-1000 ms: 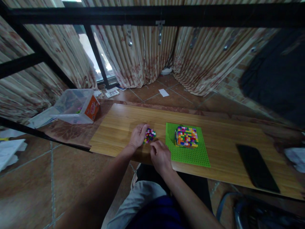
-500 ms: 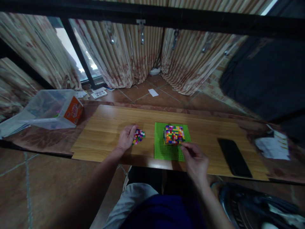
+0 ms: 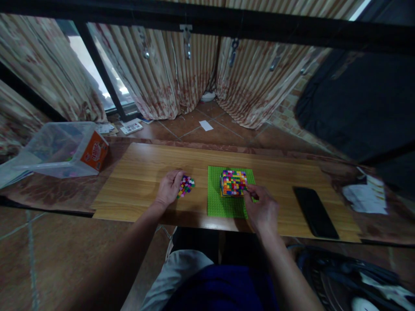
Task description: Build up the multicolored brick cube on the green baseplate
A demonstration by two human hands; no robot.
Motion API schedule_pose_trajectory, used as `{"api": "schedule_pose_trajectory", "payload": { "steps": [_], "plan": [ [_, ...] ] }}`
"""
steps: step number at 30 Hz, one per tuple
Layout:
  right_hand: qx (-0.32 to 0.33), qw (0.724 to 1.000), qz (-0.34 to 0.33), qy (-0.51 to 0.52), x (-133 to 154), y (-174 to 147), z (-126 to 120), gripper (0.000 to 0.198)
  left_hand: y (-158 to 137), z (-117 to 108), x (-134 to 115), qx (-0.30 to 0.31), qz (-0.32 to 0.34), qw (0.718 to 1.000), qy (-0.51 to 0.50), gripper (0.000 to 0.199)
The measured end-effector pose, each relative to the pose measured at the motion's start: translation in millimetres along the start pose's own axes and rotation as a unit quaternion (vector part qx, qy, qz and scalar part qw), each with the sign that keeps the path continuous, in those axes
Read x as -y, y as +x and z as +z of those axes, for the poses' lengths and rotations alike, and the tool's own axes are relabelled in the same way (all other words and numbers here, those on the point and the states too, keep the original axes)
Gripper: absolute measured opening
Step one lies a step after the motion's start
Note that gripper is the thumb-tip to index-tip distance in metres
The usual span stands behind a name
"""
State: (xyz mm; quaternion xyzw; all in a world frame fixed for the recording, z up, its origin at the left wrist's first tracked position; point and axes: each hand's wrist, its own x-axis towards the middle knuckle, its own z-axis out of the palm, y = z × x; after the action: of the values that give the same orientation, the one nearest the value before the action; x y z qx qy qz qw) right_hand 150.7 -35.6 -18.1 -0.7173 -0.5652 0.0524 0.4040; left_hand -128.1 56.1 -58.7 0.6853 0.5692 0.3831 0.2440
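Note:
My left hand [image 3: 169, 187] rests on the table with its fingers curled together, right beside a loose pile of small colourful toy bricks [image 3: 187, 185]. Whether anything is inside its fingers is hidden. On a green studded baseplate [image 3: 215, 207] stands a boxy block built from many coloured toy bricks [image 3: 233, 183]. My right hand [image 3: 262, 208] is at the block's lower right corner, thumb and forefinger pinched together. What those fingertips hold, if anything, is too small to make out.
A black phone-like slab [image 3: 316, 212] lies on the wooden board [image 3: 139, 160] to the right. Farther right are white papers [image 3: 365, 198]. A clear plastic bin [image 3: 58, 149] with an orange label stands at the left. A dark bar [image 3: 207, 21] crosses overhead in front of curtains.
The whole view has shifted slightly. My right hand has moved a little up against the block's right side, with its fingers more curled. My left hand stays beside the pile.

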Motion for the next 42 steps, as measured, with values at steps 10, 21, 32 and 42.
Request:
{"api": "schedule_pose_trajectory", "payload": {
  "steps": [10,21,32,42],
  "plan": [
    [0.009,0.999,0.029,0.021,-1.4,7.3,-1.4,0.026,0.8,-1.2,-1.8,0.010,0.011,1.000,-0.004,0.039],
    [0.044,0.994,-0.091,-0.031,-6.9,9.8,-5.4,0.036,0.6,-1.1,-1.9,0.007,0.015,1.000,0.005,0.042],
    [0.061,0.991,0.059,0.104,-19.0,20.0,-1.3,0.029,1.0,-0.3,-0.8,0.007,0.003,1.000,0.003,0.040],
    [0.004,0.890,0.255,0.378,-18.9,10.0,18.3,0.032,-0.1,-1.7,-3.8,0.010,0.007,1.000,0.009,0.041]
  ]
}}
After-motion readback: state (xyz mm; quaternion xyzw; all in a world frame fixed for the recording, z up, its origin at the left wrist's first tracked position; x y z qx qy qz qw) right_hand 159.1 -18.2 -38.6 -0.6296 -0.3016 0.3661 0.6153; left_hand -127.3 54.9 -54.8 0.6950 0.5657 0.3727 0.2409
